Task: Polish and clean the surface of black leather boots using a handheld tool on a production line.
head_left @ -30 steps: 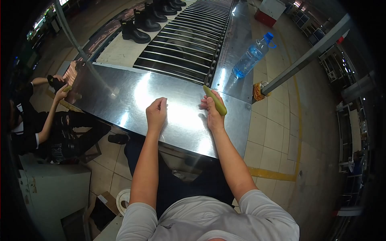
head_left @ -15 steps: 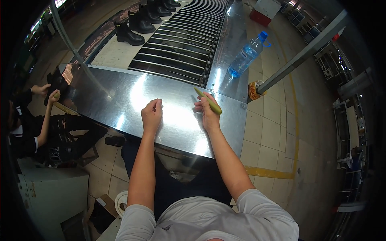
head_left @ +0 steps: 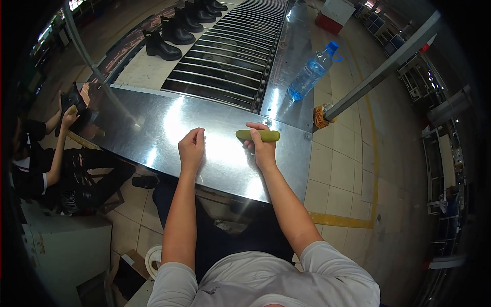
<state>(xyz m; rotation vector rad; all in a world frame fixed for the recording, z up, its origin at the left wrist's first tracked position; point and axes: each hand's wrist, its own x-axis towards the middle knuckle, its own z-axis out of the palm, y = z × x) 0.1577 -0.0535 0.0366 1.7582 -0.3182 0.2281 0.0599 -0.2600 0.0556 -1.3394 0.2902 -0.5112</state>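
Observation:
My right hand point(head_left: 262, 147) grips a short yellow-green stick-shaped tool point(head_left: 258, 135) and holds it level just above the shiny steel table point(head_left: 153, 133). My left hand point(head_left: 192, 148) rests on the steel top to its left, fingers curled loosely, with nothing in it. Both forearms come up from the lower edge.
A roller conveyor point(head_left: 230, 51) runs away beyond the table, with several black boots point(head_left: 176, 30) beside it. A clear water bottle with a blue cap point(head_left: 311, 71) stands at the right. A seated person point(head_left: 46, 153) at the left handles a dark item. A grey pole point(head_left: 383, 66) slants at the right.
My right hand has turned the yellow-green tool from slanted to level and drawn slightly toward me. My left hand has stayed on the table. The person at the left shifted their hands.

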